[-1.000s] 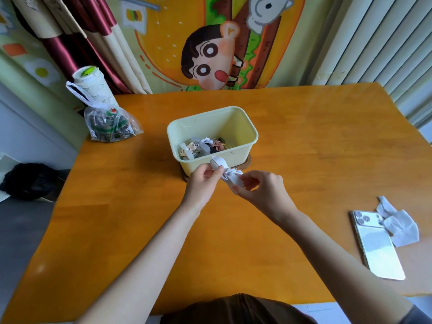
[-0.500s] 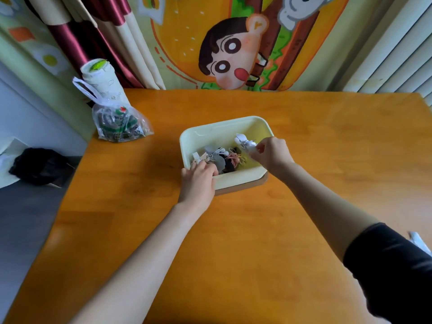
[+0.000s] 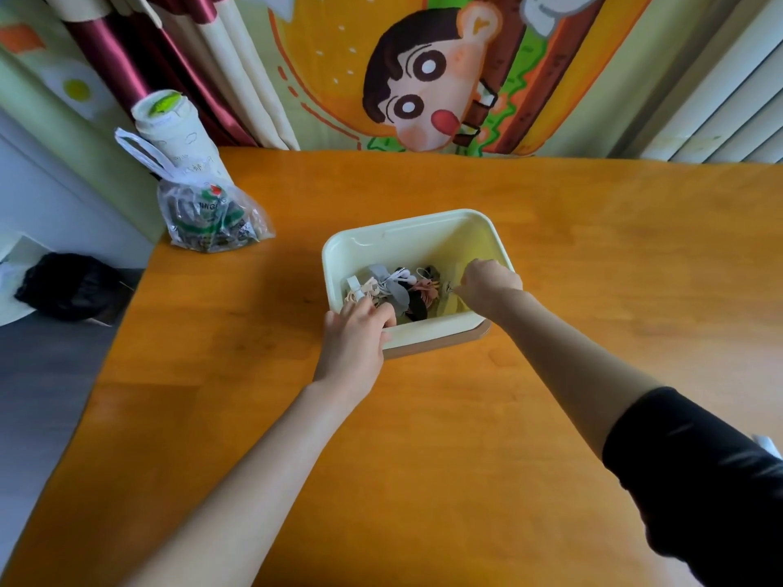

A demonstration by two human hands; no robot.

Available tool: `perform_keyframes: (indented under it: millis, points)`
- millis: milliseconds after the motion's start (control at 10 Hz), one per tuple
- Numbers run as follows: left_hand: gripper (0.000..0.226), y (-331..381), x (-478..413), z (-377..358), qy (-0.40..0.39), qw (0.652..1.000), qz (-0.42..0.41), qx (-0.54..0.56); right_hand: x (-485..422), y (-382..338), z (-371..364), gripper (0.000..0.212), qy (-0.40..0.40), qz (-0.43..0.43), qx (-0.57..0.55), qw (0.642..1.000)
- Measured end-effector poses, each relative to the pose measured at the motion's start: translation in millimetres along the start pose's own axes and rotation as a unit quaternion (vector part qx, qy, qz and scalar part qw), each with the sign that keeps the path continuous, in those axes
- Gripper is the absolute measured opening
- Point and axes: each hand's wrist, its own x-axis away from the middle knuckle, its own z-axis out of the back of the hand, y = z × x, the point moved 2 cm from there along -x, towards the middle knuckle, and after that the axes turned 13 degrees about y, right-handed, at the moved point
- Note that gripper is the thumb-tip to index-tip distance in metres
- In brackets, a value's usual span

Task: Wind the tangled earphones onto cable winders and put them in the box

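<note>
Both arms are stretched forward from the near side, forearms bare, with a black sleeve (image 3: 699, 480) seen on the right upper arm. The left hand (image 3: 354, 336) is laid knuckles-up over the near left rim of the box (image 3: 415, 247), fingers curled inside and thumb pressed on the outer wall. The right hand (image 3: 489, 281) is lowered inside at the right, fingers curled downward; whether anything is pinched cannot be made out.

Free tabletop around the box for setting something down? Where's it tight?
Free: table right of the box; the strip between the forearms; left of the box, nearer than the plastic bag. Tight: inside the box, where earphones pile up, left hand on the rim, right hand inside.
</note>
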Motion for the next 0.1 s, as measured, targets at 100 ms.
perform_keyframes:
  millis: [100]
  points:
    - [0.013,0.9,-0.1,-0.2,-0.021,1.000,0.001,-0.014,8.0,6.6,3.9,0.026,0.036,0.010,-0.070,0.997]
